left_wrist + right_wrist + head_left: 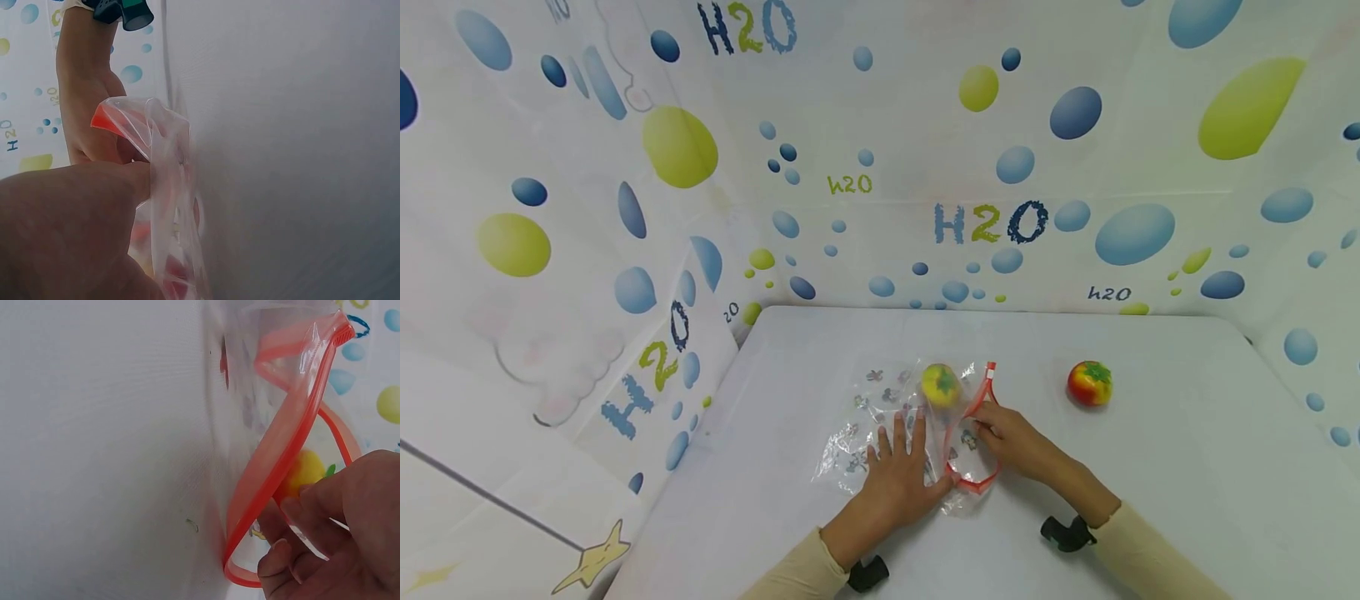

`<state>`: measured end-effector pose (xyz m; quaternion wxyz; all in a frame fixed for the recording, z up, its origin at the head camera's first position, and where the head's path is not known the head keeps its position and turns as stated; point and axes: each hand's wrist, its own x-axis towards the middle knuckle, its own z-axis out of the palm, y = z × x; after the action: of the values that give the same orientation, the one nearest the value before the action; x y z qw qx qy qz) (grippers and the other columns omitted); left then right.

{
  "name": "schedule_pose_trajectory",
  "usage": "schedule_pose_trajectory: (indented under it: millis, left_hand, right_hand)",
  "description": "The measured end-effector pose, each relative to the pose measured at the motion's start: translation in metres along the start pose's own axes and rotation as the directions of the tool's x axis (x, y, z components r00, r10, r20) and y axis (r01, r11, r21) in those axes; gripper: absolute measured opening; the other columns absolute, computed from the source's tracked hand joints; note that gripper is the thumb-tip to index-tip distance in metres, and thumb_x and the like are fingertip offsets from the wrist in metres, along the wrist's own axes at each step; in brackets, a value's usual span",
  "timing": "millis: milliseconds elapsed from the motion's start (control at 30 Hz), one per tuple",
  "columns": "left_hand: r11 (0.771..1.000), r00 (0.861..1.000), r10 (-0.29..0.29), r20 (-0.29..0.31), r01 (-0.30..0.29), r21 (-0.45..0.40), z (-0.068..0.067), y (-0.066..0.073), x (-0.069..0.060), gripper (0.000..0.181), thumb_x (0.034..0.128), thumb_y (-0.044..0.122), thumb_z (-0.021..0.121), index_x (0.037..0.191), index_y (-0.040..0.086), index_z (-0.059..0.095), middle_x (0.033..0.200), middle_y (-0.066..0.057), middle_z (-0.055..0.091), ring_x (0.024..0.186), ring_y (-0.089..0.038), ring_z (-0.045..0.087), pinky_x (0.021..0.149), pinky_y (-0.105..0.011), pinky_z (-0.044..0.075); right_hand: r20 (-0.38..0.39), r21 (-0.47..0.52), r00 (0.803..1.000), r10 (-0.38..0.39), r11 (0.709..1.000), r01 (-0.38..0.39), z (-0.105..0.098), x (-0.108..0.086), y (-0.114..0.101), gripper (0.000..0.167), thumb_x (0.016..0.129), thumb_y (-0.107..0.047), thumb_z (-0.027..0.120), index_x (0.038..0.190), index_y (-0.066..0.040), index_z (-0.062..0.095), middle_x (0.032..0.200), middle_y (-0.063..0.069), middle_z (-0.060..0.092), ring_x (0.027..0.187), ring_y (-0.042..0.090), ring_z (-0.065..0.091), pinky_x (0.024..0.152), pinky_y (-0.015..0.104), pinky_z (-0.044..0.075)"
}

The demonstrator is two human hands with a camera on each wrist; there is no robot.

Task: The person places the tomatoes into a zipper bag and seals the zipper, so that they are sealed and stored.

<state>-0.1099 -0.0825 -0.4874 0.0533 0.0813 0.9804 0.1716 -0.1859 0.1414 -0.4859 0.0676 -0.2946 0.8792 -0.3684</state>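
A clear plastic zip bag [850, 450] with small printed figures and a red zip edge lies on the table, its mouth parted toward the right. Inside it, near the far side, is a yellow toy fruit [941, 385] with a green leafy top. My left hand [898, 492] rests on the bag with fingers spread and straight, its thumb touching the red edge. In the left wrist view that thumb [119, 181] lies against the clear plastic. My right hand [1018, 442] holds the mouth's edge with curled fingers; the right wrist view shows the red zip strip [294, 450] beside them.
A red and yellow toy fruit [1089, 384] with a green top sits on the white table [1180, 433], right of the bag. A patterned curtain [910, 117] with blue and green spots stands behind and at both sides.
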Motion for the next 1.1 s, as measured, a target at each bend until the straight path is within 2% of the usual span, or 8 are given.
schedule_pose_trajectory:
  millis: [233,367,600,700,933,1100]
  left_hand:
    - [1.000,1.000,0.007,-0.005,-0.007,0.018,0.000,0.000,0.000,0.103,0.0940,0.067,0.064,0.167,0.005,0.025,0.167,-0.033,0.027,0.149,-0.063,0.029,0.114,-0.074,0.033]
    - [1.000,1.000,0.007,-0.009,-0.007,0.005,-0.001,0.001,0.000,0.104,0.0938,0.067,0.065,0.167,0.004,0.026,0.167,-0.034,0.027,0.149,-0.063,0.029,0.114,-0.075,0.032]
    - [1.000,1.000,-0.002,-0.002,0.002,-0.005,-0.001,0.002,0.000,0.104,0.0936,0.067,0.065,0.167,0.005,0.025,0.167,-0.034,0.028,0.149,-0.063,0.029,0.114,-0.075,0.032]
    - [1.000,1.000,-0.008,0.010,0.008,-0.004,0.000,0.002,0.001,0.104,0.0935,0.067,0.065,0.168,0.007,0.024,0.167,-0.034,0.027,0.150,-0.063,0.028,0.114,-0.075,0.032]
    - [1.000,1.000,-0.012,0.017,0.013,-0.020,0.001,0.000,0.002,0.106,0.0930,0.068,0.066,0.168,0.007,0.022,0.169,-0.033,0.024,0.151,-0.062,0.026,0.115,-0.075,0.031]
    - [0.999,0.999,-0.020,0.027,0.021,-0.046,0.002,0.000,0.003,0.107,0.0926,0.068,0.067,0.168,0.008,0.021,0.170,-0.032,0.022,0.151,-0.063,0.024,0.115,-0.076,0.029]
  right_hand:
    - [0.054,-0.014,0.998,-0.022,1.000,0.023,0.001,0.004,0.001,0.008,0.103,-0.001,0.060,0.102,-0.007,0.065,0.087,-0.004,0.052,0.085,0.012,0.052,0.077,0.024,0.048]
    - [0.081,-0.019,0.997,-0.008,1.000,0.009,0.000,0.004,0.001,0.006,0.103,-0.002,0.061,0.101,-0.006,0.065,0.086,-0.004,0.050,0.083,0.011,0.051,0.076,0.024,0.049]
    - [0.076,-0.070,0.997,0.028,0.997,-0.023,-0.007,0.002,-0.001,0.016,0.102,-0.008,0.067,0.117,-0.005,0.072,0.099,-0.002,0.064,0.090,0.014,0.057,0.084,0.028,0.058]
    - [0.067,-0.071,0.997,0.025,0.997,-0.020,-0.011,0.001,0.002,0.017,0.102,-0.010,0.067,0.118,-0.006,0.072,0.105,-0.001,0.069,0.093,0.014,0.061,0.085,0.029,0.060]
    - [0.046,-0.044,0.999,0.021,0.999,-0.019,-0.018,-0.002,0.009,0.018,0.100,-0.013,0.069,0.118,-0.013,0.072,0.104,-0.003,0.071,0.093,0.011,0.064,0.077,0.018,0.055]
    - [0.026,-0.067,0.999,0.044,0.997,-0.042,-0.026,-0.005,0.008,0.022,0.099,-0.015,0.072,0.121,-0.014,0.074,0.105,-0.002,0.072,0.094,0.013,0.063,0.079,0.024,0.058]
